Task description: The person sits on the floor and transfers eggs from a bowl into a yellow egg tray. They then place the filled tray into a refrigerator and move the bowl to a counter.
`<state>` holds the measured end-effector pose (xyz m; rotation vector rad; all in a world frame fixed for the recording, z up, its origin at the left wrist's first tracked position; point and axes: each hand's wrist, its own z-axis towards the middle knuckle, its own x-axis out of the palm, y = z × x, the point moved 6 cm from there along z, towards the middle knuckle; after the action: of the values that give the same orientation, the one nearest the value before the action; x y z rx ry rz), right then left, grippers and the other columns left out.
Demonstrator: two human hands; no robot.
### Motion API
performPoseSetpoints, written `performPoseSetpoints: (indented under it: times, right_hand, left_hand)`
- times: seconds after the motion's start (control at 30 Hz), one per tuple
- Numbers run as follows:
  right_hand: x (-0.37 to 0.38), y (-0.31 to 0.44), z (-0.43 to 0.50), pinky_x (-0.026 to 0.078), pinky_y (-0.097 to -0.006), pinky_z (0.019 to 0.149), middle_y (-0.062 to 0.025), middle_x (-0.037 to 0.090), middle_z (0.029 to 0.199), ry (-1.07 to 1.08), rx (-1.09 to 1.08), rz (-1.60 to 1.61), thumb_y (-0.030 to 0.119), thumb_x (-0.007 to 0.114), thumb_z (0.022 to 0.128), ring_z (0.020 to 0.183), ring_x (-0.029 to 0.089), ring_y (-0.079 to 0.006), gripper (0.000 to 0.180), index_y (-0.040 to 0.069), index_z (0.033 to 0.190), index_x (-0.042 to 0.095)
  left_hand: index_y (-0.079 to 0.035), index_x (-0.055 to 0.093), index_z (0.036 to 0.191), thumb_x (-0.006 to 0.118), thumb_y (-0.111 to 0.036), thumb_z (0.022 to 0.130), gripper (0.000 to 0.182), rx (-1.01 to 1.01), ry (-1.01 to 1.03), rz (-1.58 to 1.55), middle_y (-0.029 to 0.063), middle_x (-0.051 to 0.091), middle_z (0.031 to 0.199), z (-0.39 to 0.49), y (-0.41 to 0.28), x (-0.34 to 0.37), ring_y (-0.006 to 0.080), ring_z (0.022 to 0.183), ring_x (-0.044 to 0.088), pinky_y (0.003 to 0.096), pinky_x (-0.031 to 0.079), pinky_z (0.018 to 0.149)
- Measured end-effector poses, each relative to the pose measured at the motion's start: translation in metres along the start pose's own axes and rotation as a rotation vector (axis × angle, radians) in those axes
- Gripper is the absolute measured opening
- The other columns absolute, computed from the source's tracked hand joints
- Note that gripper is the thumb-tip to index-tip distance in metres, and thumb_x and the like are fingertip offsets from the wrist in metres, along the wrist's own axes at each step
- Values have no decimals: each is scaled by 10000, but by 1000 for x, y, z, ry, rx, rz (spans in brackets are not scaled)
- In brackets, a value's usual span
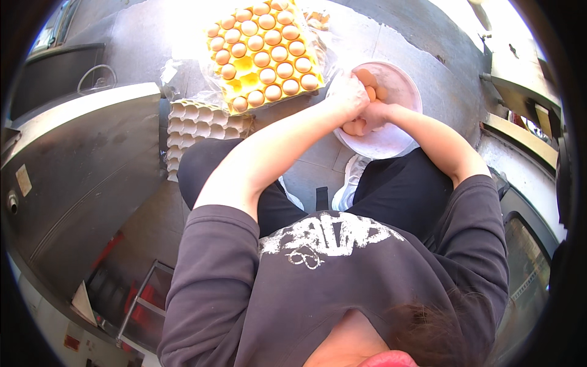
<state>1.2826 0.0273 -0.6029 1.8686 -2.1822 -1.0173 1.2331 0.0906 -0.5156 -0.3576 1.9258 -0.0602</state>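
Note:
Both of my hands meet over a round, whitish basin on the floor, a little right of centre. My left hand crosses its left rim, beside several brown eggs. My right hand reaches in from the right, close against other eggs in the lower left of the basin. One egg shows between the two hands. The fingers are partly hidden, so any grip on an egg is unclear. Left of the basin, a yellow egg tray carries many eggs, with a few bare cells near its front left.
Clear plastic film surrounds the yellow tray. Empty pale egg trays lie by my left knee. A metal cabinet stands on the left, and a metal rack behind it. A glass-fronted unit is on the right.

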Motion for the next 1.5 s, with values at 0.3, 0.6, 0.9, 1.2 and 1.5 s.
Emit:
performPoseSetpoints:
  times: [0.3,0.6,0.9,1.2,1.5]
  right_hand:
    - [4,29,-19,474,-384,846,-172,608,1121,105,41,-248,203,572,750,1018,588,-332,465,134,1209,550]
    - [-16,30,-40,480,-411,773,-190,649,919,192,150,-224,188,569,748,894,618,-324,283,40,979,636]
    - [-162,105,-77,496,-407,742,-117,651,841,-1207,39,-101,187,593,758,841,620,-310,140,60,773,648]
    - [-114,129,64,521,-346,745,-83,687,917,-686,287,-322,171,587,765,890,658,-248,163,117,846,719]
    - [-112,106,68,523,-388,745,-143,684,879,-867,316,-135,154,576,771,867,663,-280,162,56,850,678]
  left_hand:
    - [-90,674,1081,487,-296,886,339,24,271,390,84,658,1005,16,-36,30,344,1020,575,689,50,1026]
    - [-164,659,1085,527,-283,851,294,-118,272,4,80,637,1092,19,-38,67,314,1032,559,613,373,822]
    - [-84,584,782,519,-122,797,77,389,-327,-330,74,592,805,-81,1,-36,237,857,592,376,481,714]
    - [-75,641,857,530,-163,804,151,-385,-333,-19,86,573,974,-103,110,57,244,983,534,387,426,815]
    - [-78,620,926,505,-159,827,172,-499,-478,44,91,539,1005,-91,105,69,253,1043,480,390,398,825]
